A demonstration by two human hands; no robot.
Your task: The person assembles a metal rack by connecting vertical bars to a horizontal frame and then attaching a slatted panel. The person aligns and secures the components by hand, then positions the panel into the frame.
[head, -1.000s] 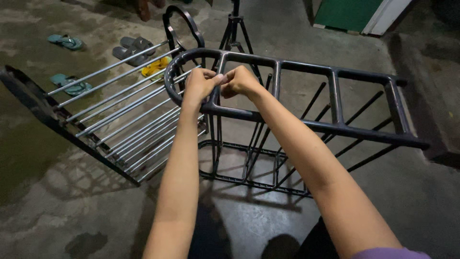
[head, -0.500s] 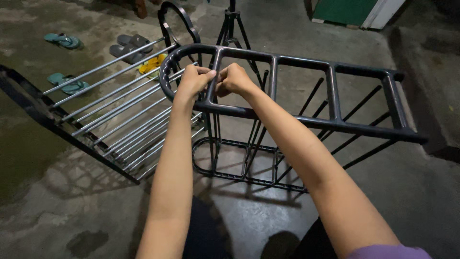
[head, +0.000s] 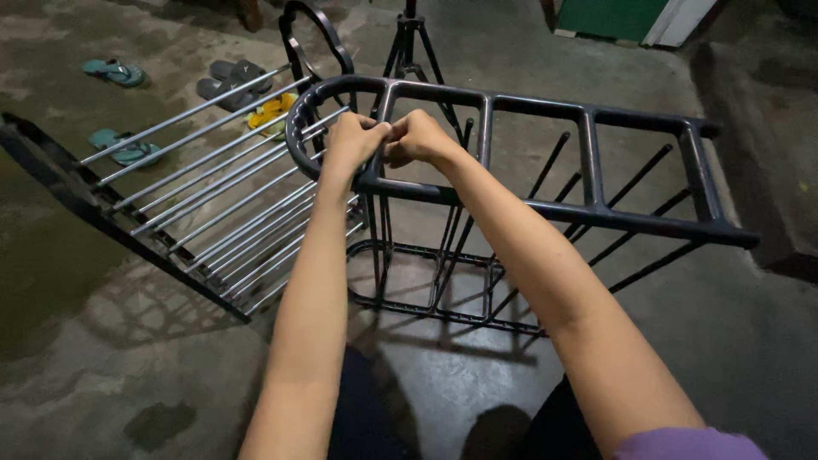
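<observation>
Close by, see two bare arms reaching out over a damp grey floor (head: 733,341). At their ends, find the left hand (head: 351,143) and the right hand (head: 419,138), knuckle to knuckle, fingers curled in tight and pinched together over the round end of the black rack (head: 588,211). Cannot tell what tiny thing sits in that pinch, if any. Best, probably, to hold both wrists steady, to press with the fingertips and not the whole fist, and to go slow so the tall rack does not tip. Mind the thin black bar right under the thumbs; easy to slip off. Just left of the hands, watch the shiny silver rods (head: 213,213) leaning out like a wing. Farther back, spot blue sandals (head: 113,72), grey sandals (head: 232,81), a tripod (head: 411,47) and a green door (head: 609,15).
</observation>
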